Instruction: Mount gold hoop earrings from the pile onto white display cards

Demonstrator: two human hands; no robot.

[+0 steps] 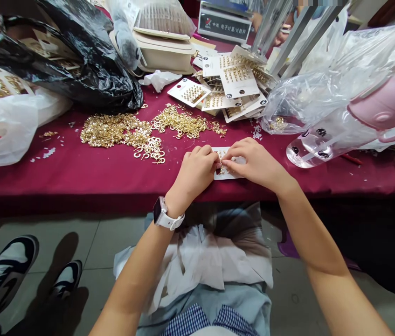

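Note:
A small white card (234, 175) with rows of gold-coloured earrings lies on the dark red cloth near the table's front edge. My left hand (199, 169), with a white-strapped watch (167, 214) at its wrist, is closed over the card's left part. Thumb and forefinger of my right hand (255, 161) pinch together over the card's middle, meeting the left fingertips. Whatever is between the fingers is too small and hidden to name. Beyond my left hand lie a pile of gold-coloured pieces (113, 130), gold hooks (179, 122) and several gold C-shaped pieces (151, 150).
Filled earring cards (235, 79) are heaped at the back. A black plastic bag (92, 60) and white bag (4, 126) stand left. A pink-lidded clear bottle (323, 142) lies right, before clear plastic bags (295, 100). Another person's shoes (8, 266) are on the floor.

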